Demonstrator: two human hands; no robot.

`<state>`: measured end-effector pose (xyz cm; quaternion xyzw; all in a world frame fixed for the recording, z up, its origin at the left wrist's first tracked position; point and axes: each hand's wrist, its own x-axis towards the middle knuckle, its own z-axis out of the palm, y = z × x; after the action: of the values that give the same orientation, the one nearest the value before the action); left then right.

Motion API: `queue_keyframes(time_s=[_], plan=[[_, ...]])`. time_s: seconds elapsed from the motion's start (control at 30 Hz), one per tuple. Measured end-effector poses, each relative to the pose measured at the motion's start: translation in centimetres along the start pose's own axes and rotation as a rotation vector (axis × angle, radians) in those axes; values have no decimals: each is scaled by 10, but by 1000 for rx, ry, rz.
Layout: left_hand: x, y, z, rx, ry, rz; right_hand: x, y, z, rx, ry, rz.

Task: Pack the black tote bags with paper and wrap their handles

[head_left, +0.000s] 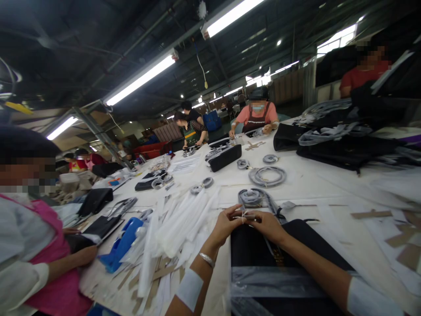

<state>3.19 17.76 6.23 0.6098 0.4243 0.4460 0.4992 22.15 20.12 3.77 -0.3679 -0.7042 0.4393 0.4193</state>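
My left hand (226,224) is closed, thumb and fingers pinching a thin white band (244,217) looped at the end of a narrow strap. My right hand (267,225) pinches the same spot from the other side; the fingers hide much of the strap there. Just beyond them lies a coiled bag strap (252,196) in greyish wrapping, its tail running down towards my right hand. Beneath both hands a black bag (276,254) lies flat, with a translucent plastic strip across it and gold-coloured hardware partly covered by my right forearm.
White wrapping strips (184,224) and cardboard pieces heap to the left, beside a blue tape dispenser (121,243). More wrapped strap coils (267,175) lie ahead. Black bags (332,147) pile up at right. A co-worker in a pink apron (49,245) works at left; others sit across the table.
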Motion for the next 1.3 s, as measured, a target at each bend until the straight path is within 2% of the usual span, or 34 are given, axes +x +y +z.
queue_keyframes(time_s=[0.17,0.33,0.5,0.63,0.8,0.93,1.03,1.17,1.3], plan=[[0,3,13,310,56,106,-2,2,5,105,-40,50],[-13,15,14,554,45,155,-6,0,5,385,-133,177],[-26,19,10,662,80,119,-9,-3,-2,636,-71,278],[-33,11,3,623,185,71,-11,-3,2,674,-26,315],[-48,14,-14,551,327,20,-13,6,12,554,6,372],[-76,29,-20,522,392,10,-11,16,14,523,67,382],[-102,30,-17,547,444,-3,-10,18,14,556,63,386],[-126,3,-5,471,548,-53,-10,10,10,630,34,362],[-132,-27,2,305,597,-98,-8,-12,2,644,20,287]])
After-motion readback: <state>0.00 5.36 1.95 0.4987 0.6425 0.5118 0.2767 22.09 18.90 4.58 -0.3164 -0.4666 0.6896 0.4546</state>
